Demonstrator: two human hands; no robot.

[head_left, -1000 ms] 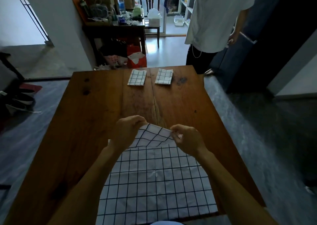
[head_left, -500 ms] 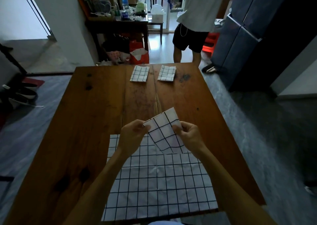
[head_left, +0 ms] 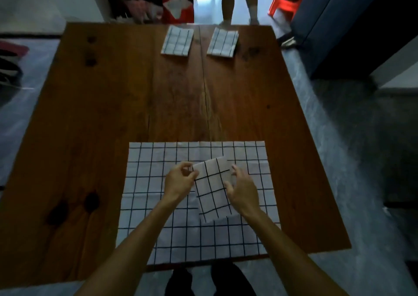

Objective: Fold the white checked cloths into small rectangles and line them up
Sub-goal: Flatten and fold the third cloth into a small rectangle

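Over the spread cloth (head_left: 196, 205), left hand (head_left: 178, 180) is pinching the folded cloth (head_left: 213, 189), long axis pointing away; right hand (head_left: 243, 188) is steadying it, fingers loose.

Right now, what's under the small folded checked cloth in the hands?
Under the small folded white checked cloth lies the large unfolded white checked cloth, spread flat on the brown wooden table. The patch directly beneath is hidden.
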